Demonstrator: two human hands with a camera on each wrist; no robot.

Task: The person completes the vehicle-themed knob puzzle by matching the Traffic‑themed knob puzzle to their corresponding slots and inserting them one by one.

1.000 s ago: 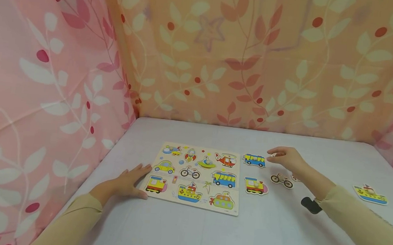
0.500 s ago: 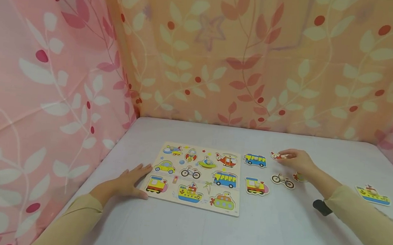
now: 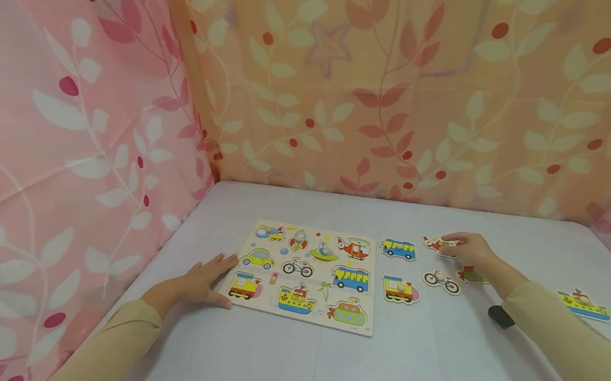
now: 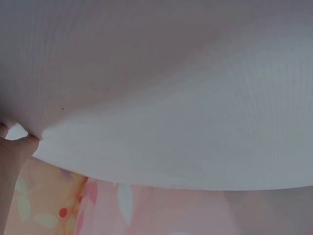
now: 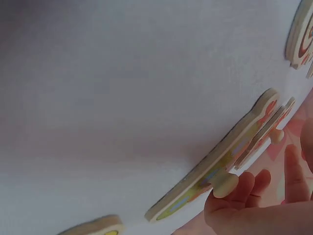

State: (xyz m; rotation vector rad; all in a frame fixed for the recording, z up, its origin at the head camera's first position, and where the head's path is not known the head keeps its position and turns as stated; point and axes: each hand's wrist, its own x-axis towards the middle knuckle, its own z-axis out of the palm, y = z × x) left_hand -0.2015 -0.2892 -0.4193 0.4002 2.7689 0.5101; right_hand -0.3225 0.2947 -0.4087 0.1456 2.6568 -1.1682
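Note:
My left hand [image 3: 198, 282] rests with spread fingers at the left edge of a wooden vehicle puzzle board [image 3: 295, 324]. In the left wrist view only part of the left hand [image 4: 17, 152] shows. To the board's right, my right hand [image 3: 470, 252] is over a red helicopter puzzle piece [image 3: 433, 244], fingertips close to it. The right wrist view has the helicopter piece's knob [image 5: 277, 136] just apart from the thumb and forefinger. Below that hand lies a submarine piece [image 3: 472, 275], its knob [image 5: 225, 184] overlapping the lower fingers.
Around the right hand lie a bus piece [image 3: 399, 249], a train piece [image 3: 400, 290], a bicycle piece [image 3: 441, 281] and a ship piece [image 3: 584, 305]. A black object [image 3: 501, 316] is by the right sleeve. Floral curtains [image 3: 313, 95] stand behind the white table [image 3: 291, 369].
My right hand has moved to the right from beside the bus piece, and more of the helicopter piece now shows. The left hand has stayed at the board's edge.

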